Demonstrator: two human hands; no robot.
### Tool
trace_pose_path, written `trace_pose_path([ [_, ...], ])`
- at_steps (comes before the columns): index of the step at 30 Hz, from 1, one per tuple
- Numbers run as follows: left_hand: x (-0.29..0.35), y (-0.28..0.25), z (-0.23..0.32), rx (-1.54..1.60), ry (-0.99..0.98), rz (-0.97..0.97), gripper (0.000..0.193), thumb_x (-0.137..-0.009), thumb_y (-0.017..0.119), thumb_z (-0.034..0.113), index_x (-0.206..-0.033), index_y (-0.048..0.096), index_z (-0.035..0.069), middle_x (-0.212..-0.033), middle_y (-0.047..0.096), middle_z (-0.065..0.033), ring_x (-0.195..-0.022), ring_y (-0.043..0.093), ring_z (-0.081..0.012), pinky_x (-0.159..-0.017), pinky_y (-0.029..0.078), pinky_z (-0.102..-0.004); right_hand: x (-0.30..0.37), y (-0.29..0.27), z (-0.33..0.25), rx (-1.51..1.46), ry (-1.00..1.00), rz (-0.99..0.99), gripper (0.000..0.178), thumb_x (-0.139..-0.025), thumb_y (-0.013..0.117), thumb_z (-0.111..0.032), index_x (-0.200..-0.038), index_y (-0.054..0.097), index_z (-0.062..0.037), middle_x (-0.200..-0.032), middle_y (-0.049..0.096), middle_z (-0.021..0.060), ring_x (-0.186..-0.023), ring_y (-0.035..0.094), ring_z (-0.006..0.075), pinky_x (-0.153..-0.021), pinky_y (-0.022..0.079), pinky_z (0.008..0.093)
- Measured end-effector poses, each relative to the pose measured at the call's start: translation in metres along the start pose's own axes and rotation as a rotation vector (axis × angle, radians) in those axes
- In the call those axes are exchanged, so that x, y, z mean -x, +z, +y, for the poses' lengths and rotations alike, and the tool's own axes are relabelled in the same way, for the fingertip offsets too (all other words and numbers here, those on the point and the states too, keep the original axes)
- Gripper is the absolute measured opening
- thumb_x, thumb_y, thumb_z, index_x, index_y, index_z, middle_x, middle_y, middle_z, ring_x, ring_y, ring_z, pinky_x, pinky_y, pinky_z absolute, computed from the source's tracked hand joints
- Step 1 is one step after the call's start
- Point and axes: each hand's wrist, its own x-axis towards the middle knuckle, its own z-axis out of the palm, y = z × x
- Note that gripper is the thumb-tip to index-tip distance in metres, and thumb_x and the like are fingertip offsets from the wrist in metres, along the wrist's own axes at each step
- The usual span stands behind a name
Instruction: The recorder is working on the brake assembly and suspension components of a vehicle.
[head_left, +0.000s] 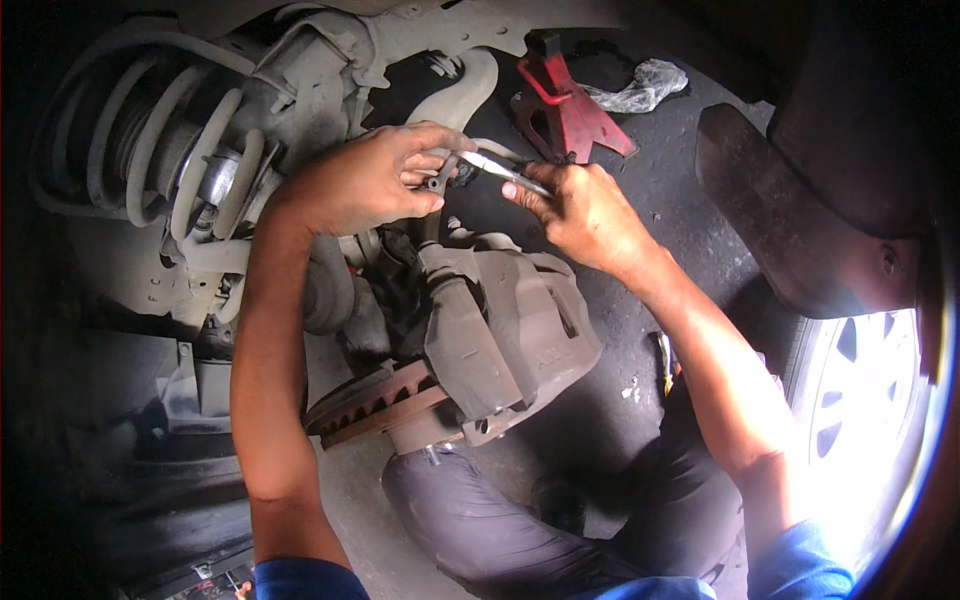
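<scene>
My right hand (590,212) is closed around the handle of a slim silver wrench (492,168), its thumb lying along the shaft. The wrench slants up and left, its far end reaching my left hand (370,182). The fingers and thumb of that hand curl around a small metal bracket (437,184) with a round hole, the index finger by the wrench's tip. Fingers hide how the wrench's head sits. Below both hands, a dusty brake caliper (540,325) straddles a rusty-edged brake disc (385,403).
A coil spring (200,165) around a strut fills the upper left. Beyond my hands, a red jack stand (570,105) stands beside crumpled clear plastic (645,85) on the dark floor. At right are a dark panel (800,215) and a wheel (862,385) in bright light.
</scene>
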Motion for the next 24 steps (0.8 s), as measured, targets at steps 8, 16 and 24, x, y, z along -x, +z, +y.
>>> trace_pose_path([
  [8, -0.005, 0.002, 0.011, 0.104, -0.067, 0.055, 0.055, -0.093, 0.064, 0.002, -0.145, 0.048, -0.002, -0.133, 0.061, -0.0139, -0.118, 0.062, -0.0203, -0.097, 0.049, -0.0315, -0.01, 0.022, 0.015, -0.55, 0.27, -0.095, 0.037, -0.103, 0.064, -0.034, -0.104, 0.071, 0.0021, -0.069, 0.065, 0.0108, -0.064, 0.065, 0.0162, -0.065, 0.052, 0.0355],
  [16, -0.01, -0.003, 0.001, -0.024, -0.108, 0.024, 0.03, -0.093, 0.068, 0.009, -0.119, 0.066, -0.006, -0.112, 0.072, -0.0123, -0.107, 0.066, -0.0168, -0.098, 0.05, -0.0327, -0.021, 0.035, 0.017, -1.254, 0.586, -0.231, 0.033, -0.104, 0.064, -0.037, -0.115, 0.068, -0.0071, -0.086, 0.055, -0.0007, -0.08, 0.065, 0.0159, -0.076, 0.058, 0.0294],
  [24, -0.01, -0.001, 0.005, -0.088, 0.007, 0.056, 0.025, -0.094, 0.07, 0.013, -0.113, 0.069, -0.004, -0.109, 0.073, -0.0113, -0.106, 0.067, -0.0166, -0.1, 0.05, -0.0338, -0.024, 0.033, 0.011, -1.45, 0.423, -0.092, 0.029, -0.099, 0.071, -0.033, -0.112, 0.062, -0.0086, -0.096, 0.066, 0.0042, -0.076, 0.066, 0.016, -0.073, 0.06, 0.0319],
])
